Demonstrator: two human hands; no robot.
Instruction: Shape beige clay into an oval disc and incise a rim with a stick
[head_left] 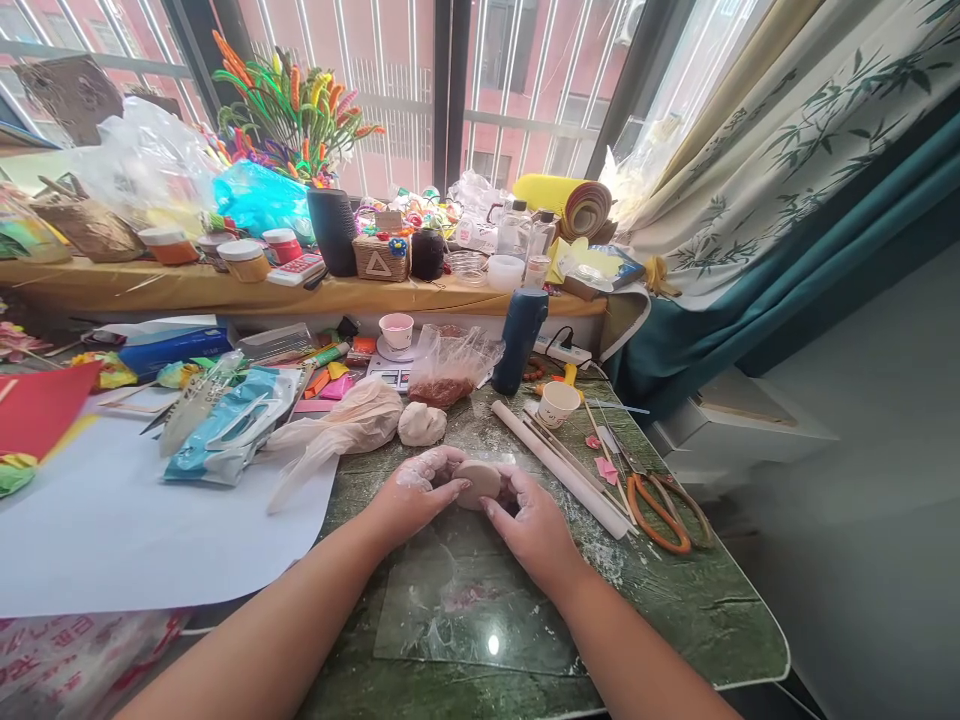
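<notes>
A flat, round disc of pale clay (pixel 478 485) is held up between both hands, over a clear sheet (pixel 457 610) on the green table. My left hand (pixel 420 490) grips the disc's left edge, thumb in front and fingers behind. On the other side my right hand (pixel 534 520) pinches the right edge, its fingertips partly hidden. White powder coats the fingers. Just beyond my left hand sits a white lump of clay (pixel 421 425), beside a crumpled plastic bag (pixel 360 418). To the right lies a pale rolling pin (pixel 562 470).
Orange-handled scissors (pixel 660 510) and thin sticks lie at right, near a paper cup (pixel 559 403). A dark blue bottle (pixel 520 342) stands behind, with a bag of reddish-brown material (pixel 442 380). White paper (pixel 247 530) and a wipes pack (pixel 232 425) cover the left side.
</notes>
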